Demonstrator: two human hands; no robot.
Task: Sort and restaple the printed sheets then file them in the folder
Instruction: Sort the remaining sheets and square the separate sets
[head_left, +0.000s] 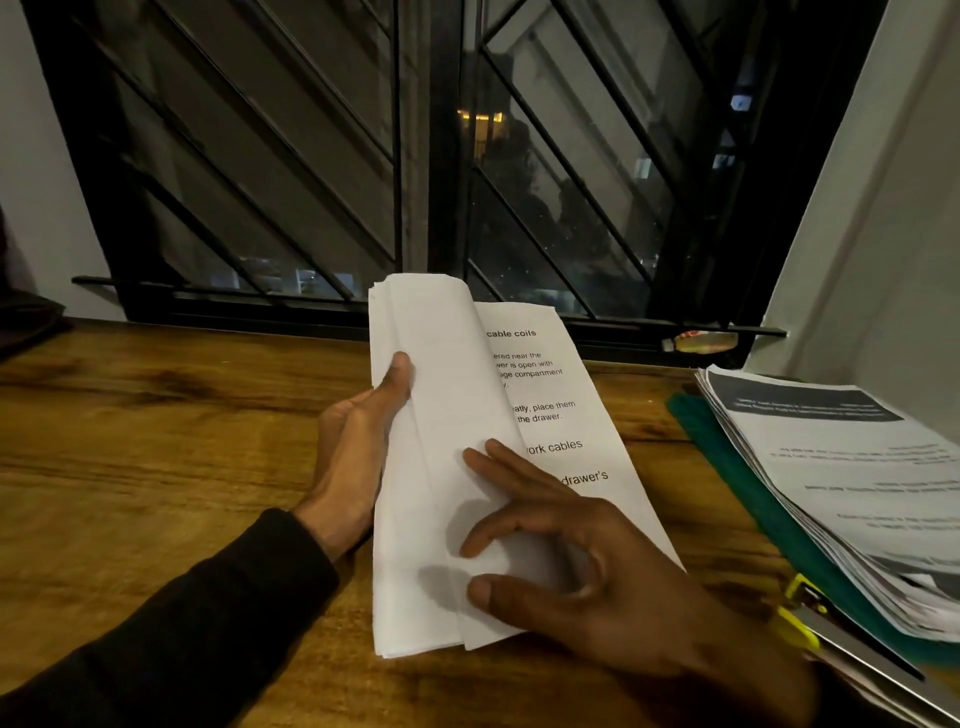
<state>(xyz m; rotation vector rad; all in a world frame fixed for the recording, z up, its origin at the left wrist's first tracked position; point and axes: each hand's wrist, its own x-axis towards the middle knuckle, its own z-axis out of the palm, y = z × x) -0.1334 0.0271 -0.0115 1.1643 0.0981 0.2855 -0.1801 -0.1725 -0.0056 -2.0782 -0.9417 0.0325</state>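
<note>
Head view looks down on a wooden table (156, 415) that stands against a dark barred window (363, 156). In the middle of the table, just in front of the window sill, is a bundle of printed sheets (431, 467). The bundle is white and rather thick, and its upper sheets are folded or turned over to the left, so their blank backs face up. Under them, to the right, one printed page shows black text; the words "cable coils", "drawer" and "cables" can be read. The lower edge of the bundle rests on the table, and its top end is lifted toward the window.

The left hand (353, 447), in a dark sleeve (182, 623), holds the left edge of the sheets: the thumb lies on top, and the other fingers are hidden behind the paper, so this grip is pinching the bundle. The right hand (597, 561) lies on the right part of the sheets with the fingers spread and pressing on the turned pages; whether it pinches any page I cannot tell.

Right of the sheets, well apart, a second paper stack (852, 483) lies on a green folder (737, 467). A yellow clip (795, 613) is at the near edge of that stack. A small bottle (701, 342) lies on the window sill.
</note>
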